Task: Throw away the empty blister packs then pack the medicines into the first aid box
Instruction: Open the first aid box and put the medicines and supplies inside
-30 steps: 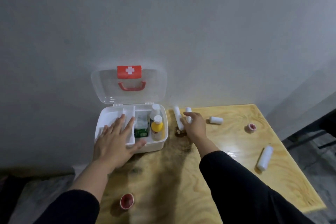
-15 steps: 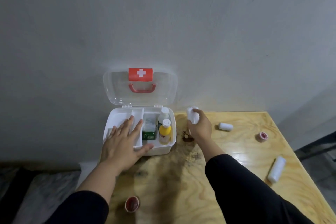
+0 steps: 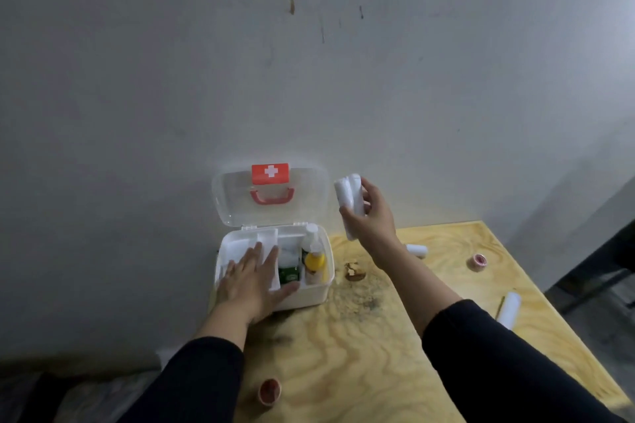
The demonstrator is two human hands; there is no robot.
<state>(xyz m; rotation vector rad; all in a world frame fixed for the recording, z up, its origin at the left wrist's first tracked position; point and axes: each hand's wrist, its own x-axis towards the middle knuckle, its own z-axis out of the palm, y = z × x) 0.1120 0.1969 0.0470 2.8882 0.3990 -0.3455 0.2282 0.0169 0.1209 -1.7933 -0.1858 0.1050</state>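
Observation:
The white first aid box stands open at the table's back left, its clear lid with a red cross label leaning on the wall. Inside are a green carton, a yellow-capped bottle and a white bottle. My left hand lies flat, fingers spread, on the box's left tray. My right hand is raised to the right of the lid, shut on two white bandage rolls.
On the wooden table lie a white roll behind my right forearm, a pink tape roll, a longer white roll near the right edge and a reddish tape roll at the front. A brown stain sits beside the box.
My right hand has lifted the two white rolls off the table and raised them up beside the lid. My left hand has stayed on the box.

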